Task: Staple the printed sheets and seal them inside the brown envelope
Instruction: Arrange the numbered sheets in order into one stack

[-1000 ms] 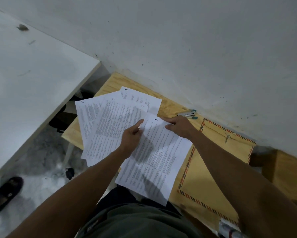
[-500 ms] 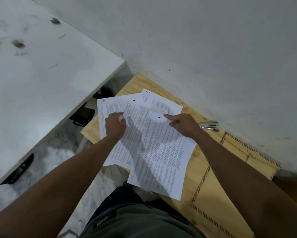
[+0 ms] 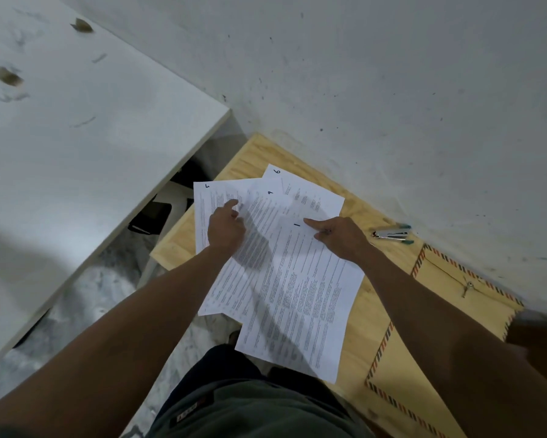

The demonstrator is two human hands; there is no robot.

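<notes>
Left hand (image 3: 226,229) first: its index finger reaches out toward 12 o'clock and touches the leftmost printed sheet, the other fingers loosely bent above the paper, gripping nothing. The printed sheets (image 3: 297,289) lie fanned out on the wooden table (image 3: 364,314), overlapping, with handwritten numbers at their top corners; the sheet marked 1 lies on top, and its near end hangs past the table edge toward 6 o'clock.

Now the right hand (image 3: 340,236): index finger straight, tip pressed on the top sheet just at 3 o'clock of that handwritten 1, the remaining fingers curled under, holding nothing I can see. So the sheets sit directly under both fingertips, the two hands apart with paper between them.

At 3 o'clock of the right hand, near the wall (image 3: 392,90), lies the stapler (image 3: 390,234), untouched, apart from the fingers. Further toward 4 o'clock lies the brown envelope (image 3: 436,327), flat on the table with its striped border, flap clasp showing; whether anything is inside I cannot tell. The right forearm crosses over it.
</notes>
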